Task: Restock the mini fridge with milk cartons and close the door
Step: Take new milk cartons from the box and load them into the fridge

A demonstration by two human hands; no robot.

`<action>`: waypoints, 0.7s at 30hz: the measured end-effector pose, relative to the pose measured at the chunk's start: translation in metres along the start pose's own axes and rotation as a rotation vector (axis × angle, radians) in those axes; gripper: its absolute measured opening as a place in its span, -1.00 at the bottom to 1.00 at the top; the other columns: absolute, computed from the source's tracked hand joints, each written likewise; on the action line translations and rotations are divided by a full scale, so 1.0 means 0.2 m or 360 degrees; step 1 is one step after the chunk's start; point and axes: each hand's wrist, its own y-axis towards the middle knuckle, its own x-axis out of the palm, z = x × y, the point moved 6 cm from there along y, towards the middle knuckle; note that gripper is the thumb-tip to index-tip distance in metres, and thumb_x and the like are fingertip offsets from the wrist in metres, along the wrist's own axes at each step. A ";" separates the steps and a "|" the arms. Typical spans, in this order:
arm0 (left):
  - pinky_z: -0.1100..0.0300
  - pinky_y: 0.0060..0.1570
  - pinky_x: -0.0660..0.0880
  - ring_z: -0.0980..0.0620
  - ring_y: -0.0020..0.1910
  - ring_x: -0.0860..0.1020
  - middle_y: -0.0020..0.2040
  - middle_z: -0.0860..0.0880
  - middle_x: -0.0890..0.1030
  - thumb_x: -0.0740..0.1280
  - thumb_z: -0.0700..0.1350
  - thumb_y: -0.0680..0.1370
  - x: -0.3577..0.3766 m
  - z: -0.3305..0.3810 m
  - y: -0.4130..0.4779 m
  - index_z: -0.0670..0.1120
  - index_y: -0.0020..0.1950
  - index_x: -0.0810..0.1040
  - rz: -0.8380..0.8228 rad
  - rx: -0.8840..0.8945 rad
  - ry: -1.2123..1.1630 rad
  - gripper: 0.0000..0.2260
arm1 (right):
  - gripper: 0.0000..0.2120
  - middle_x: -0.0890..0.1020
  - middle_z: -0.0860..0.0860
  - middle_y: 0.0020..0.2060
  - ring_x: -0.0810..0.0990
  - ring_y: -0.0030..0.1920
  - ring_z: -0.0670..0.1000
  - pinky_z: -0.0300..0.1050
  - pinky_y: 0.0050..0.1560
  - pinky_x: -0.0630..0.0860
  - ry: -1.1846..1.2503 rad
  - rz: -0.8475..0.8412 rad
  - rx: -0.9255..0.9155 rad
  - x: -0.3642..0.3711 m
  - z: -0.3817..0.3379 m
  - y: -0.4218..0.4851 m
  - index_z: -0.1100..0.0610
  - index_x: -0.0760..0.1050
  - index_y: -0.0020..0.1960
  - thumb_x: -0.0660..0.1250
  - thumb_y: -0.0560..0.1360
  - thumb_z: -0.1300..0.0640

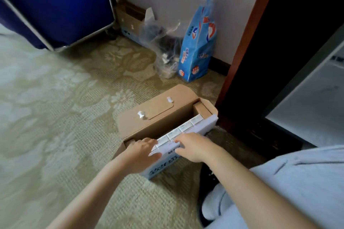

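Patterned carpet (55, 98) lies free left of the open cardboard box (158, 117). Left hand (141, 152) and right hand (193, 145) rest palm-down at its near edge, fingers spread over the milk cartons (178, 129), clamped on nothing.

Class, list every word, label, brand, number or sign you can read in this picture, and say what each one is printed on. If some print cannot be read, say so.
No text here can be read with certainty.
Blue print on the white side of the open cardboard box: blurred, unreadable.
Vertical print and round badges on the blue package by the wall: too small and blurred.
Tops of the milk cartons in the box: no legible print.
Small mark on the second cardboard box by the wall: unreadable.
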 end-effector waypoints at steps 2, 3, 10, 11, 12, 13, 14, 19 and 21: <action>0.07 0.39 0.18 -0.03 0.46 0.23 0.51 0.00 0.20 0.10 0.11 0.61 0.09 -0.07 -0.01 -0.05 0.50 0.15 0.0106 -0.0084 -0.0006 -0.50 | -0.61 0.44 0.09 0.30 0.42 0.24 0.14 0.07 0.15 0.43 -0.0031 0.0030 -0.0060 0.07 -0.04 0.04 0.06 0.30 0.40 0.15 0.60 0.02; 0.06 0.38 0.18 -0.02 0.45 0.23 0.51 0.01 0.21 0.11 0.10 0.61 0.13 -0.10 -0.01 -0.04 0.49 0.18 0.0177 -0.0108 -0.0036 -0.52 | -0.62 0.43 0.09 0.31 0.40 0.27 0.14 0.08 0.20 0.40 -0.0051 0.0056 -0.0094 0.10 -0.06 0.06 0.08 0.30 0.39 0.15 0.59 0.03; 0.00 0.23 0.43 -0.03 0.34 0.46 0.35 -0.08 0.49 0.07 0.16 0.48 0.32 -0.17 -0.02 -0.15 0.35 0.45 0.0388 -0.0078 0.0120 -0.43 | -0.47 0.03 0.02 0.54 -0.12 0.53 0.07 0.13 0.49 -0.11 -0.0382 0.0040 -0.0338 0.30 -0.15 0.20 0.06 0.04 0.52 0.10 0.61 0.00; -0.05 0.15 0.48 -0.04 0.29 0.51 0.29 -0.09 0.54 0.07 0.17 0.46 0.33 -0.18 -0.02 -0.16 0.30 0.50 0.0412 -0.0095 0.0167 -0.42 | -0.45 -0.01 0.02 0.54 -0.15 0.53 0.07 0.13 0.49 -0.13 -0.0412 0.0040 -0.0340 0.31 -0.14 0.22 0.05 0.00 0.53 0.09 0.61 -0.03; -0.06 0.10 0.51 -0.03 0.25 0.54 0.26 -0.09 0.57 0.07 0.18 0.46 0.34 -0.18 -0.02 -0.16 0.28 0.53 0.0441 -0.0108 0.0201 -0.42 | -0.44 -0.04 0.01 0.54 -0.17 0.53 0.07 0.13 0.48 -0.15 -0.0450 0.0043 -0.0343 0.32 -0.14 0.24 0.04 -0.03 0.54 0.07 0.61 -0.06; -0.06 0.09 0.52 -0.02 0.24 0.55 0.25 -0.08 0.58 0.08 0.18 0.45 0.34 -0.18 -0.02 -0.15 0.27 0.54 0.0464 -0.0109 0.0226 -0.43 | -0.43 -0.06 0.01 0.55 -0.18 0.53 0.08 0.14 0.48 -0.16 -0.0487 0.0050 -0.0346 0.33 -0.15 0.26 0.04 -0.05 0.54 0.06 0.61 -0.08; -0.05 0.10 0.51 -0.02 0.25 0.54 0.25 -0.08 0.57 0.07 0.19 0.46 0.34 -0.18 -0.01 -0.15 0.27 0.53 0.0488 -0.0103 0.0240 -0.42 | -0.43 -0.07 0.01 0.55 -0.18 0.53 0.09 0.15 0.47 -0.16 -0.0518 0.0061 -0.0349 0.33 -0.15 0.27 0.03 -0.06 0.54 0.04 0.61 -0.10; 0.02 0.45 0.09 0.02 0.52 0.14 0.52 -0.05 0.20 -0.20 0.27 0.43 0.31 -0.19 0.03 -0.11 0.50 0.21 0.0478 -0.0073 0.0054 -0.24 | -0.45 -0.07 -0.02 0.55 -0.16 0.53 0.09 0.17 0.47 -0.12 -0.0543 0.0122 -0.0347 0.32 -0.15 0.33 0.00 -0.08 0.54 0.00 0.62 -0.12; 0.05 0.47 0.00 0.08 0.52 0.11 0.53 0.00 0.19 -0.27 0.25 0.42 0.27 -0.21 0.06 -0.04 0.50 0.20 0.0554 -0.0075 -0.0071 -0.25 | -0.46 -0.10 -0.02 0.55 -0.19 0.53 0.09 0.17 0.47 -0.13 -0.0511 0.0110 -0.0323 0.32 -0.15 0.35 -0.02 -0.11 0.54 -0.02 0.63 -0.10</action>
